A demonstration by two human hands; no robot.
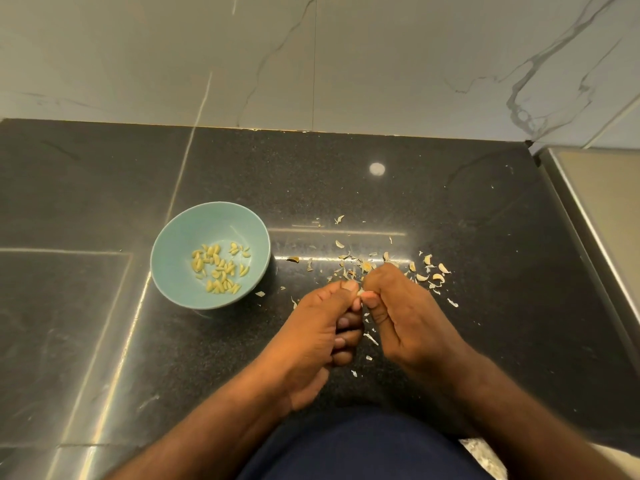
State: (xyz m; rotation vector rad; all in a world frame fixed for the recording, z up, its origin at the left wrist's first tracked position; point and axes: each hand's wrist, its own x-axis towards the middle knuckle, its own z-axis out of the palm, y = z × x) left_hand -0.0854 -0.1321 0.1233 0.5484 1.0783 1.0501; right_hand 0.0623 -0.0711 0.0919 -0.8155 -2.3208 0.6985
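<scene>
Small garlic clove (361, 293) pinched between fingers (347, 322) of left hand (322, 327) and right hand (405, 317), held just above counter (346, 188); skin being picked off. Judged well along: many peeled cloves (218, 268) already gathered in blue bowl (162, 244) at left, skins (349, 263) strewn beyond hands. Few unpeeled cloves (434, 271) left, near right hand

The left hand (322, 327) and right hand (398, 317) meet over the counter (467, 209), pinching a small clove (361, 292) between their fingertips. Skins (429, 271) lie scattered just beyond the fingers. A bowl (173, 233) of peeled cloves (220, 266) sits left of them.
</scene>
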